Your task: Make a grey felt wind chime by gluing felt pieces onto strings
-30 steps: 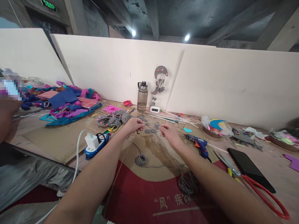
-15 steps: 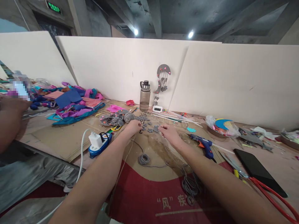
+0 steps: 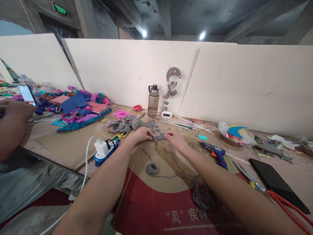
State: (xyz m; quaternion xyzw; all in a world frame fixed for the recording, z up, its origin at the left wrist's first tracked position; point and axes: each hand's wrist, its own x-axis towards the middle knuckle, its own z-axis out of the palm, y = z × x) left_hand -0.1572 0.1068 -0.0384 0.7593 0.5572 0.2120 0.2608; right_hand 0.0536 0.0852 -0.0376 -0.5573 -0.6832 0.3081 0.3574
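Grey felt-like pieces (image 3: 156, 131) lie in a small cluster at the centre of the frame, between the two hands, which are apart from each other. The left hand (image 3: 143, 134) has its thumb and fingers drawn close together, low over the cardboard, at the left end of the cluster; whether it grips a bit there, I cannot tell. The right hand (image 3: 175, 138) is nearly closed, its fingertips pinched on a small grey piece (image 3: 161, 135) at the right end.

Brown and red cardboard (image 3: 156, 182) covers the middle of the pinkish worktop (image 3: 299, 166). On it, below the hands, sit a neat coil of grey cord (image 3: 152, 168) and, lower right, a looser cord tangle (image 3: 201, 197). A blue glue gun (image 3: 215, 152), red-handled scissors (image 3: 264, 189) and a black phone (image 3: 278, 184) lie at the right; a blue and white power strip (image 3: 105, 156) is left of centre. Coloured fabric (image 3: 85, 112) is heaped at the left, near another person's hand (image 3: 18, 109) and a lit phone (image 3: 26, 94). White boards (image 3: 110, 68) stand behind, a grey crescent ornament (image 3: 173, 75) against them, under a concrete ceiling with two lights.

A shallow round bowl (image 3: 228, 141), right of centre, holds clear plastic and a blue and yellow crescent (image 3: 237, 131). A capped bottle (image 3: 153, 104) with some liquid stands upright beside a small white clock (image 3: 166, 114)
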